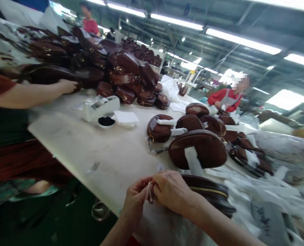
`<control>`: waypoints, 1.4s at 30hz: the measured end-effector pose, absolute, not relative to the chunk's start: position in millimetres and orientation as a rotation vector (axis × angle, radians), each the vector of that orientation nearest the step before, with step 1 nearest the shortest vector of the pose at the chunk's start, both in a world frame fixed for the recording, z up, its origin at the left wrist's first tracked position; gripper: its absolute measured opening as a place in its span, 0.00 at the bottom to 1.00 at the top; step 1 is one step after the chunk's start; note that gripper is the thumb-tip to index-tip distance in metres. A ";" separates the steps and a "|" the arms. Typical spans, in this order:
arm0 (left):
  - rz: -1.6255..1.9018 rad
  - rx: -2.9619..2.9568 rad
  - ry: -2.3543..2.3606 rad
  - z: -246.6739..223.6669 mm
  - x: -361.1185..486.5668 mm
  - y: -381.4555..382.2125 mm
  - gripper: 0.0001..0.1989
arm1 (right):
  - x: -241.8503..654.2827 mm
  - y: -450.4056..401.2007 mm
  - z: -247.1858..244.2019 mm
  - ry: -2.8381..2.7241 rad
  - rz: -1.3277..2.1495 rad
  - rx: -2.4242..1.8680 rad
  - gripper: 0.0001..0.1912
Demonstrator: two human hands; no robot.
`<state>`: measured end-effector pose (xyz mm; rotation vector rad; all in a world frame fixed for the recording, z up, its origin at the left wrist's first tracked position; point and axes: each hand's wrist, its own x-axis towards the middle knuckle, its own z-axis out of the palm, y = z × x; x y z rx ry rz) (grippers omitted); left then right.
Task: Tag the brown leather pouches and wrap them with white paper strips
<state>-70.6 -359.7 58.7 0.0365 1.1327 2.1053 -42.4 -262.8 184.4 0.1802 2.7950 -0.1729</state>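
Note:
Both of my hands meet over the near edge of the table, fingertips pinched together. A thin pale cord point(149, 193) shows as a small loop between them. My left hand point(136, 198) grips it from the left, and my right hand point(171, 191) closes on it from the right; the right fingertips are partly hidden. Right beside my right wrist lies a dark brown bag with a gold zipper point(210, 193), partly covered by the forearm. Just beyond it stands an oval brown bag point(208, 150) with a white paper strip point(193, 160) across its front.
More round brown bags point(160, 128) sit farther back, and a large heap of bags point(126, 65) rises at the far left. A tape dispenser point(103, 107) and a small dish point(106, 122) stand on the table point(90, 147). A co-worker's arm point(39, 92) reaches in from the left.

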 end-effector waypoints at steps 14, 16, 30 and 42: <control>2.055 0.336 1.849 62.8 -60.7 -359.8 0.18 | -46.2 -264.0 194.1 2.654 -0.063 0.044 0.09; 2.106 0.352 1.715 60.2 -63.2 -359.5 0.16 | -46.1 -262.8 191.8 2.678 -0.097 0.090 0.10; 1.981 -0.414 0.697 35.2 -94.1 -361.2 0.05 | -31.8 -255.8 200.4 2.712 -0.384 0.180 0.15; 2.111 -0.126 0.917 41.0 -82.8 -367.0 0.12 | -25.1 -258.1 181.7 2.809 -0.839 0.518 0.19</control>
